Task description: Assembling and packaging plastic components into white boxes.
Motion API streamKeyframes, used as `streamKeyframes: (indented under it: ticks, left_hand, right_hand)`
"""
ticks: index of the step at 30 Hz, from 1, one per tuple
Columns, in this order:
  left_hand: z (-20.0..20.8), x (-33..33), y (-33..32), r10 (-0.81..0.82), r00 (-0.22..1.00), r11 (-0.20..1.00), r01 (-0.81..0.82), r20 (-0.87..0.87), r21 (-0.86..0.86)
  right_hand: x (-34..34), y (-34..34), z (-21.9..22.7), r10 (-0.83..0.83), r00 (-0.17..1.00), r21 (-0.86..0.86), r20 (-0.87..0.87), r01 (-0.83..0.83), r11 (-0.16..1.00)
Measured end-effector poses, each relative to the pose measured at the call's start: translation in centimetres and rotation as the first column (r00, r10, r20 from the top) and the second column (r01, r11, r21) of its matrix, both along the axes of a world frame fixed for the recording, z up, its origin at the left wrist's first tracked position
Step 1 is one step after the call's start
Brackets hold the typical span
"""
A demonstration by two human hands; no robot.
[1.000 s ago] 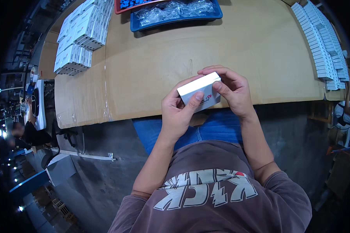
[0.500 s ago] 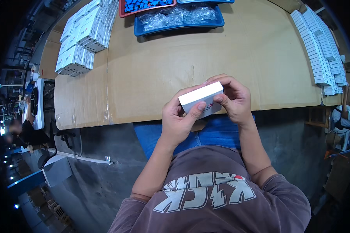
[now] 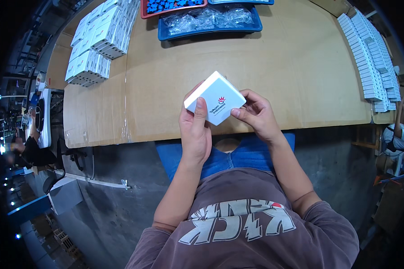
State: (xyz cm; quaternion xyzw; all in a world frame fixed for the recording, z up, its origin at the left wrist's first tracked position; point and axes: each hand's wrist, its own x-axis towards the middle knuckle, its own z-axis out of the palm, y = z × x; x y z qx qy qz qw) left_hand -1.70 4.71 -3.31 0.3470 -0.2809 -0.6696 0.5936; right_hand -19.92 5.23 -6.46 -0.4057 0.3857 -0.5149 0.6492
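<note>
A small white cardboard box [image 3: 215, 98] with a red and dark printed mark is tilted up over the near edge of the table. My left hand [image 3: 196, 127] grips its left corner, thumb on the printed face and the other fingers hidden behind. At its right corner, my right hand [image 3: 258, 115] pinches the box between thumb and fingers. The box's printed face is toward me, and a plain white side shows along its upper left.
The table [image 3: 166, 89] is covered with brown cardboard. Similar white boxes [image 3: 104, 33] are stacked at the far left, and more stacked boxes [image 3: 367, 58] stand at the far right. A blue tray [image 3: 211, 30] holds clear plastic bags, beside a red tray [image 3: 143, 10] of small blue pieces.
The box has been turned between my hands, so its printed face now shows fully. My left hand has moved slightly left; the right grips the opposite corner.
</note>
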Motion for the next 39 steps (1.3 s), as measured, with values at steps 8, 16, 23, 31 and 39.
streamKeyframes:
  ticks: [8, 16, 23, 31, 39]
  left_hand:
    - [-0.6, 0.7, -0.5, 0.139, 0.8, 0.93, 0.097, 0.583, -0.355]
    - [-0.3, 0.1, -0.7, -0.145, 0.86, 0.912, 0.308, 0.488, -0.271]
    - [0.2, -0.4, 0.4, -0.156, 0.855, 0.921, 0.306, 0.494, -0.24]
    - [-0.4, -0.4, 0.4, -0.137, 0.907, 0.914, 0.271, 0.399, -0.302]
    - [0.3, -0.6, 0.0, -0.208, 0.893, 0.893, 0.34, 0.398, -0.295]
  right_hand:
    - [-1.3, -0.4, 1.2, -0.15, 0.978, -0.219, -0.146, 0.115, 0.969]
    - [-1.5, -0.1, 1.0, -0.119, 0.993, -0.091, 0.006, 0.119, 0.989]
    - [-3.0, -0.1, 1.4, -0.04, 0.999, -0.152, -0.023, 0.036, 0.988]
    - [-3.6, 0.0, 2.3, -0.02, 0.996, -0.219, -0.085, 0.001, 0.976]
    - [-3.7, 0.6, 2.0, -0.102, 0.988, -0.294, -0.115, 0.065, 0.954]
